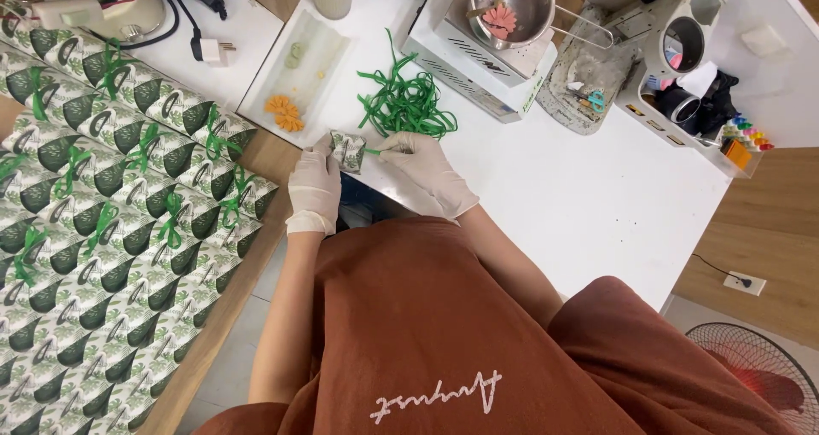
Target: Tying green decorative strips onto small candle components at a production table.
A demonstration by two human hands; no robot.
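White gloves on both hands [367,183], rust-brown garment with white stitching

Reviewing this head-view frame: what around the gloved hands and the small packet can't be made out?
- Small leaf-printed paper packet: mostly hidden by left hand and right hand.
- Right grip on thin green ribbon: too small to confirm.
- Steel bowl contents: top edge crops them.
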